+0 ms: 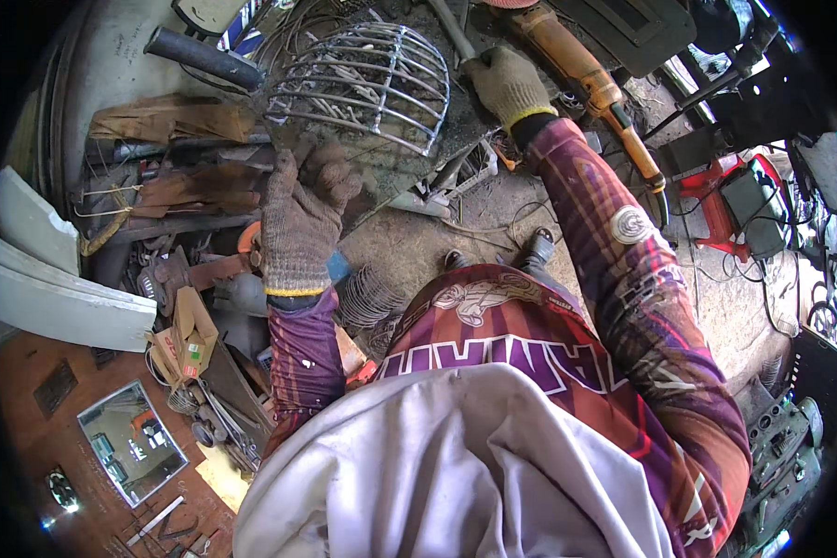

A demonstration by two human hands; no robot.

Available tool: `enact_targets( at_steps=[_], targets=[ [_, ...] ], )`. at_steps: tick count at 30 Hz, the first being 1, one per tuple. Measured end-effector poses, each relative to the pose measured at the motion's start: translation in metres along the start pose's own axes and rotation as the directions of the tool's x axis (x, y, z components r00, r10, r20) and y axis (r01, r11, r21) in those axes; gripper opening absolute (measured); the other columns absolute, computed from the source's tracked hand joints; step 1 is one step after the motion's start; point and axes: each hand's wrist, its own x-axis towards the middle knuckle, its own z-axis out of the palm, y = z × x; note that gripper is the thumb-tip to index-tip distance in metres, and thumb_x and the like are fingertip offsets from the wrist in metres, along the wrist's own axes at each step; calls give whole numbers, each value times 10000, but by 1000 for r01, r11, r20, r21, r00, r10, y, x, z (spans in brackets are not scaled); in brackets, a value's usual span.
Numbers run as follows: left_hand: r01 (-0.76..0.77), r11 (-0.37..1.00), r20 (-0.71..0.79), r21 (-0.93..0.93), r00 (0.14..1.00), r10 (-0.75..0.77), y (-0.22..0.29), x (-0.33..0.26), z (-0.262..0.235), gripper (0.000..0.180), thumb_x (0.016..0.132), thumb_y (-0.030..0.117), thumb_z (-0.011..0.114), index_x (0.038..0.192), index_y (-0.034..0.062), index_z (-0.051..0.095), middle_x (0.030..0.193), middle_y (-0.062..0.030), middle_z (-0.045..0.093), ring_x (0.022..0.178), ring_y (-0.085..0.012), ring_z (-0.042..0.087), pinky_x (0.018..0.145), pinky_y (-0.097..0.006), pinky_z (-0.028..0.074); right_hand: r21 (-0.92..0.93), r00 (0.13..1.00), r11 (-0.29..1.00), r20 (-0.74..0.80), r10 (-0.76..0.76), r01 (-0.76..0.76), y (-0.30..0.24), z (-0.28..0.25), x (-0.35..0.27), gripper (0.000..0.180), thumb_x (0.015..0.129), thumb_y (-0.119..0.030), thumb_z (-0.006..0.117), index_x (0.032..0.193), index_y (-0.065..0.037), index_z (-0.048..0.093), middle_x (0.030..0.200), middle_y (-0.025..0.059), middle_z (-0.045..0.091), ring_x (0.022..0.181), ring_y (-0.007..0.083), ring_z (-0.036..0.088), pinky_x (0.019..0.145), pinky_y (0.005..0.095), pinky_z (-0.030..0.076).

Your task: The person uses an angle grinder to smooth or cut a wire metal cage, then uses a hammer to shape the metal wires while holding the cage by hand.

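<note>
A domed wire cage [363, 84] of shiny metal rods lies on a dirty metal workbench [409, 172]. My left hand [298, 223], in a knitted work glove, rests on the bench edge just below the cage, fingers bent against the plate. In the same kind of glove, my right hand [510, 86] is closed around a grey metal rod [451, 28] at the cage's right side. An orange angle grinder [586, 84] lies just right of that hand.
Scrap metal and rusty parts [177, 186] are piled at the left, with white boards [46, 279] and a cardboard box [188, 339]. A red stool [716, 200] and cables lie at the right. A mirror [130, 442] lies on the floor lower left.
</note>
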Motion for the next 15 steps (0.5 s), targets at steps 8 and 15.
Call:
enact_targets(
  at_steps=[8, 15],
  targets=[
    [-36, 982, -56, 186, 997, 48, -10, 10, 32, 521, 1012, 478, 579, 1340, 73, 582, 1225, -149, 673, 1030, -273, 662, 856, -514, 604, 314, 991, 949, -133, 10, 33, 14, -48, -115, 479, 935, -396, 686, 1247, -34, 641, 1047, 248, 719, 1034, 396, 699, 856, 453, 550],
    [-136, 936, -155, 325, 969, 194, -15, 15, 59, 487, 1010, 467, 587, 1306, 80, 596, 1199, -133, 679, 920, -245, 661, 906, -538, 598, 276, 931, 932, 338, 135, -235, 81, -78, -205, 378, 933, -194, 717, 1262, -35, 618, 907, 148, 717, 853, 281, 721, 777, 365, 556]
  ],
)
